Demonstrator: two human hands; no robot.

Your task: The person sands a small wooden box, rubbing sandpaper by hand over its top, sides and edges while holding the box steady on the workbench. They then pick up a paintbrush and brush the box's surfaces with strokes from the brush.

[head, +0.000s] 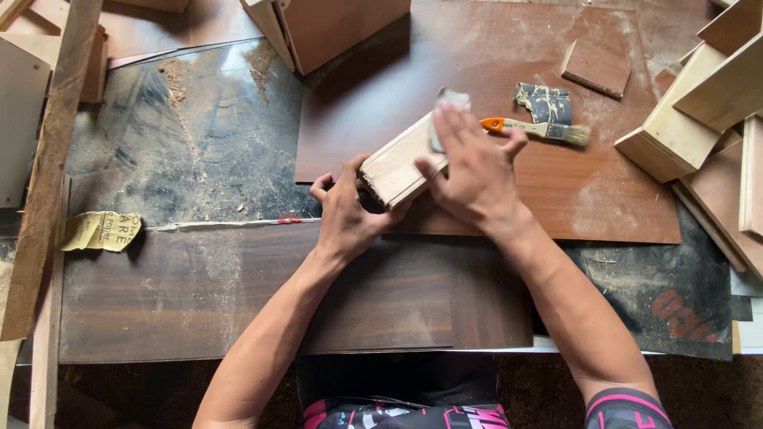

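A pale wooden box (395, 165) lies tilted on the brown board (604, 199) in the middle of the bench. My left hand (346, 213) grips its near end from the left. My right hand (477, 168) lies flat on top of it and presses a grey piece of sandpaper (449, 103) against its upper face, fingers stretched out. Only the paper's far edge shows past my fingertips.
A small paintbrush (540, 128) with an orange handle lies just right of my right hand, next to a worn dark sandpaper scrap (544, 102). Wooden boxes and offcuts (683, 127) are stacked at the right. A wooden box (326, 28) stands behind. A crumpled yellow sandpaper (102, 230) lies left.
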